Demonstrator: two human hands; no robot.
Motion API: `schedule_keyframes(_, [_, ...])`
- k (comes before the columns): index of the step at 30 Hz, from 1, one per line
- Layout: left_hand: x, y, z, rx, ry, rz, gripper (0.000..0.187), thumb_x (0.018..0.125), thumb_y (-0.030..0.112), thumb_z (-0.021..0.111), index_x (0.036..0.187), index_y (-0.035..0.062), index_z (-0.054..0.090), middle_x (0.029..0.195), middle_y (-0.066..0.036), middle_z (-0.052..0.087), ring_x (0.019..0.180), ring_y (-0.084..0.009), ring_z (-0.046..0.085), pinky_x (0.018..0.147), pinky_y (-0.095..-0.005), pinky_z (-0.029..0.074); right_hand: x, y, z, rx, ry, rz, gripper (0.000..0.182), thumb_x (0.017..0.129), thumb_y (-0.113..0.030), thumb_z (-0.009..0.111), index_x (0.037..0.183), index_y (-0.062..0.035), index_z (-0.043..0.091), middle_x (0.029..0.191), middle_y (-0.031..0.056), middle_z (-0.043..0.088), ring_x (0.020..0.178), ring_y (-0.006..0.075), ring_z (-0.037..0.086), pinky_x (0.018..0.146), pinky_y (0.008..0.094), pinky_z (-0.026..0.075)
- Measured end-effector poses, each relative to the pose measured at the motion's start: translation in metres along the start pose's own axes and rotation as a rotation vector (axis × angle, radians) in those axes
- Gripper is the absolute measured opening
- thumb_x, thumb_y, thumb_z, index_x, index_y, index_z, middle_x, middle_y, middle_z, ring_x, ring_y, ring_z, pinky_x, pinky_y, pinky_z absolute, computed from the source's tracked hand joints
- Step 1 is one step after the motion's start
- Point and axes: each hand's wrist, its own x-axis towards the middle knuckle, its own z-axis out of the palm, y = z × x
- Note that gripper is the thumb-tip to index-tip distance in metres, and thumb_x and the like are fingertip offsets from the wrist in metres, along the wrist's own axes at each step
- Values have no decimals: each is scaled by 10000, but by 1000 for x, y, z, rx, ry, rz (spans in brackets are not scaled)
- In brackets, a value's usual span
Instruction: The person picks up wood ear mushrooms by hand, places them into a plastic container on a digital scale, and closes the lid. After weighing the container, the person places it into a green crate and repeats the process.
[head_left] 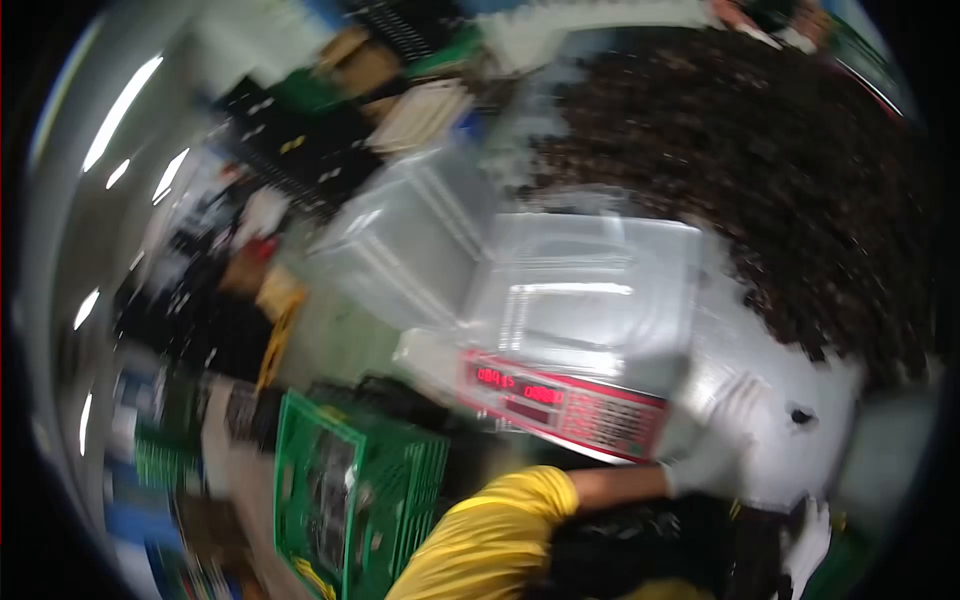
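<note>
My left hand (718, 442), in a white glove below a yellow sleeve, reaches across the metal table (775, 455). It is blurred, but its fingers look stretched out, with nothing visible in them. At the lower right edge my right hand (808, 545), also white-gloved, shows only in part, its fingers extended. A clear plastic clamshell container (590, 285) lies with its lid raised on a scale, left of my left hand. The scale's red panel (560, 405) has lit digits. One small dark piece (801, 415) lies on the metal near my left hand.
A large heap of dark brown pieces (740, 150), resembling dates, covers the far table. Another person's hands (770, 20) show at the top edge. A green crate (360, 490) stands at lower left. Black crates (290, 140) and cardboard boxes (360, 60) sit beyond.
</note>
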Motion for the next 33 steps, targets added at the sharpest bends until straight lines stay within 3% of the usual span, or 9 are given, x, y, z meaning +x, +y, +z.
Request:
schedule_keyframes(2, [4, 10, -2, 83, -132, -74, 898, 796, 246, 637, 1495, -90, 183, 1558, -231, 223, 1464, -353, 190, 1180, -416, 197, 18, -50, -31, 444, 105, 12, 623, 816, 63, 695, 1390, -27, 471, 1242, 156, 529, 1083, 254, 575, 923, 365, 526])
schedule_keyframes(3, [5, 17, -5, 29, -138, -101, 915, 790, 262, 634, 1495, -100, 175, 1558, -232, 225, 1463, -364, 188, 1183, -413, 191, 30, -69, -46, 411, 273, -14, 612, 821, -200, 784, 1348, -27, 525, 1207, 170, 618, 1008, 278, 640, 900, 386, 531])
schedule_keyframes(5, [5, 23, -17, 28, -135, -112, 921, 787, 258, 628, 1495, -105, 165, 1559, -235, 222, 1463, -366, 188, 1183, -415, 191, 76, -83, -10, 587, 642, -51, 516, 728, 90, 651, 1224, -38, 586, 1173, 135, 595, 1133, 298, 572, 988, 351, 445])
schedule_keyframes(11, [6, 14, -13, 3, -15, -111, 858, 801, 178, 544, 1489, -130, 133, 1560, -279, 187, 1464, -394, 181, 1185, -445, 183, 147, -112, 4, 748, 183, -387, 232, 738, 132, 602, 949, 37, 588, 915, 113, 553, 862, 245, 577, 805, 313, 466])
schedule_keyframes(13, [4, 8, 0, 4, 108, -81, 895, 801, 200, 573, 1490, -134, 108, 1567, -278, 163, 1466, -398, 172, 1188, -451, 173, 161, -123, -21, 681, 70, -508, 239, 763, 113, 599, 987, 29, 590, 977, 110, 572, 853, 225, 566, 800, 302, 463])
schedule_keyframes(15, [5, 14, -12, 7, 46, -92, 924, 797, 211, 593, 1493, -131, 91, 1570, -279, 149, 1466, -402, 166, 1190, -451, 169, 205, -110, -20, 787, -46, -429, 596, 690, -78, 746, 1258, -34, 570, 1337, 168, 543, 1130, 319, 569, 951, 388, 463])
schedule_keyframes(19, [7, 13, -14, -11, -45, -95, 997, 783, 240, 644, 1497, -125, 52, 1571, -284, 127, 1469, -402, 155, 1194, -447, 161, 309, -96, -32, 268, 759, -351, 572, 879, -119, 662, 1418, -124, 471, 1435, 180, 463, 1299, 339, 460, 1065, 398, 387])
schedule_keyframes(25, [4, 6, -12, 32, -51, -85, 972, 772, 198, 639, 1497, -122, 76, 1563, -293, 144, 1470, -395, 160, 1198, -449, 161, 379, -102, -9, 153, 604, -331, 687, 762, -252, 781, 1377, -116, 508, 1390, 175, 471, 1251, 361, 473, 986, 445, 449])
schedule_keyframes(33, [7, 14, -10, 44, 71, -77, 932, 763, 177, 626, 1497, -112, 131, 1549, -279, 213, 1452, -395, 215, 1183, -447, 198, 279, -110, -11, 157, 489, -508, 346, 748, -147, 726, 1020, 30, 605, 1243, 203, 528, 1172, 406, 467, 934, 474, 418])
